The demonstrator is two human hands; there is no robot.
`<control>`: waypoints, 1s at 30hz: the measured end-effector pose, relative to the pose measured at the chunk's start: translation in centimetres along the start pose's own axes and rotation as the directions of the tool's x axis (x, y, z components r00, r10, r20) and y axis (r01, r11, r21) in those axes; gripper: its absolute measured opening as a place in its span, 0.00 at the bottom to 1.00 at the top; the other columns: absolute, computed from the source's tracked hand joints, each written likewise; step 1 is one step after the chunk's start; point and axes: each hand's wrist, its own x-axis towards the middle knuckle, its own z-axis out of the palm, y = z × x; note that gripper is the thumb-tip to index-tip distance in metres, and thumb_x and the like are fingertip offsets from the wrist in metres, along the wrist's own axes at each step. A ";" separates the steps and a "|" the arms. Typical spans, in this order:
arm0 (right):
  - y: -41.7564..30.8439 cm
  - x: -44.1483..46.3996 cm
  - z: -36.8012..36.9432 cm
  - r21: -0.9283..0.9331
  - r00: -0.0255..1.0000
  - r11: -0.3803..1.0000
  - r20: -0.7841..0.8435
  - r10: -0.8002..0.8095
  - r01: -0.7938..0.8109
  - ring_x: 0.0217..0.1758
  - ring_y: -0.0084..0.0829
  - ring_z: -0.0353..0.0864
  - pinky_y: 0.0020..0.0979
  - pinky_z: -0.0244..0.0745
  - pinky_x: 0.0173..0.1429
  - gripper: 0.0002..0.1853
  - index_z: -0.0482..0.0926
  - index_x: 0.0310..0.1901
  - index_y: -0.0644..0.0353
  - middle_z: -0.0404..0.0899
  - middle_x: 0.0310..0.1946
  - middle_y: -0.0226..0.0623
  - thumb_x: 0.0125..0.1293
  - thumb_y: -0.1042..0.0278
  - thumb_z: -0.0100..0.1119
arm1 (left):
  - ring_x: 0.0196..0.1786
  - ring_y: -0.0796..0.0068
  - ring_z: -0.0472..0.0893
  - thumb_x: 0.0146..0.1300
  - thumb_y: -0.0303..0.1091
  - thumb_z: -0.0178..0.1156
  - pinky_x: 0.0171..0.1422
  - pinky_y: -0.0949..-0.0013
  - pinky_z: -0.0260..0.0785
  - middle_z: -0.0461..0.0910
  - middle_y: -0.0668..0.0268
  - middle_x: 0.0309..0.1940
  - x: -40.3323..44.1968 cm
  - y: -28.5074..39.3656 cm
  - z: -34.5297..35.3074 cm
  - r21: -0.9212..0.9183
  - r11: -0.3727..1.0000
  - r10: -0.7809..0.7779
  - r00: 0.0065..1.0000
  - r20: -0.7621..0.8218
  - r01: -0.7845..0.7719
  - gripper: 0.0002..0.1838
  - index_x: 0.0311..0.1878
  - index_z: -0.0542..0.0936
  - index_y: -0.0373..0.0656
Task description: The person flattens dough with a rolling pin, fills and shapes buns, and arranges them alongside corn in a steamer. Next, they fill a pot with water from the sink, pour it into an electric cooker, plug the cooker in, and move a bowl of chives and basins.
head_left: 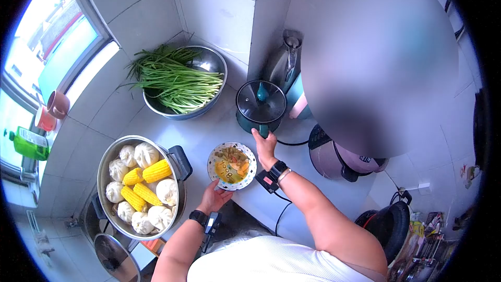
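My right hand [265, 147] is closed round the handle of a dark green pot [248, 122] with a glass lid [253, 105] and a teal knob. Below it, a patterned bowl [211, 166] with cooked food in it rests on the counter. My left hand [215, 197] holds the bowl's near rim, thumb on top and fingers under the edge. Left of that hand, a large steel steamer [181, 190] holds several white buns [146, 155] and pieces of yellow corn [156, 171].
A steel basin [222, 65] of long green stalks [180, 83] stands at the back. Behind the pot is a metal kettle [287, 62]. A rice cooker [334, 159] sits right, partly hidden by a blurred patch. Mugs [58, 105] and a green bottle [31, 144] line the windowsill.
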 end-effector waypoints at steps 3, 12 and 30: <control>-2.7 -1.2 -1.9 -0.037 0.995 0.999 0.096 0.012 -0.008 0.29 0.16 0.70 0.22 0.67 0.36 0.08 0.75 0.32 0.62 0.75 0.26 0.25 0.55 0.69 0.64 | 0.51 0.64 0.72 0.64 0.53 0.46 0.56 0.65 0.64 0.69 0.57 0.50 1.7 -0.2 -1.2 -0.012 0.999 0.033 0.999 0.002 -0.033 0.29 0.59 0.61 0.40; -10.7 -7.3 -11.7 -0.120 0.964 0.992 0.259 0.066 -0.035 0.26 0.16 0.70 0.22 0.67 0.33 0.06 0.76 0.26 0.63 0.75 0.23 0.25 0.52 0.72 0.63 | 0.51 0.69 0.71 0.61 0.45 0.55 0.51 0.72 0.63 0.67 0.65 0.51 3.4 1.6 3.8 0.078 0.958 0.283 0.955 -0.084 -0.277 0.22 0.54 0.65 0.46; -10.8 -15.2 -19.6 -0.526 0.859 0.839 0.484 0.165 0.135 0.26 0.26 0.73 0.27 0.68 0.34 0.10 0.77 0.28 0.64 0.76 0.22 0.35 0.43 0.71 0.65 | 0.36 0.58 0.74 0.53 0.47 0.60 0.36 0.61 0.69 0.70 0.60 0.33 -6.0 0.5 17.8 0.363 -0.620 0.046 0.429 0.902 -0.696 0.17 0.33 0.72 0.42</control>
